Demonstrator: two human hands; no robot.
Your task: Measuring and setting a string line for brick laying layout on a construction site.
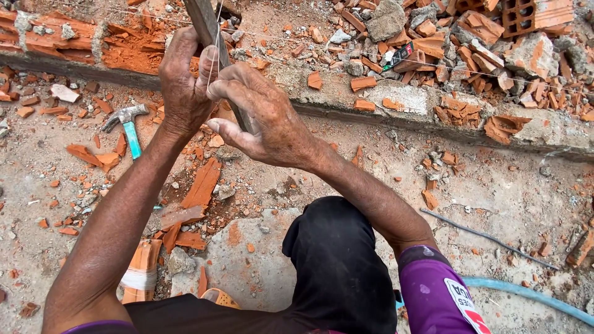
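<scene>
Here your left hand (185, 83) and right hand (263, 114) both clamp the stiff, probably heavy metal bar (207, 28) standing by the far brick wall (124, 49), right fingers pinching the thin, limp string (218, 25) against it, so grip low.

The scene is lit evenly by bright, diffuse daylight; only soft, faint shadows are cast beneath the rubble. No glare is seen. Focus is kept sharp throughout, with slight wide-angle stretching at the edges.
</scene>
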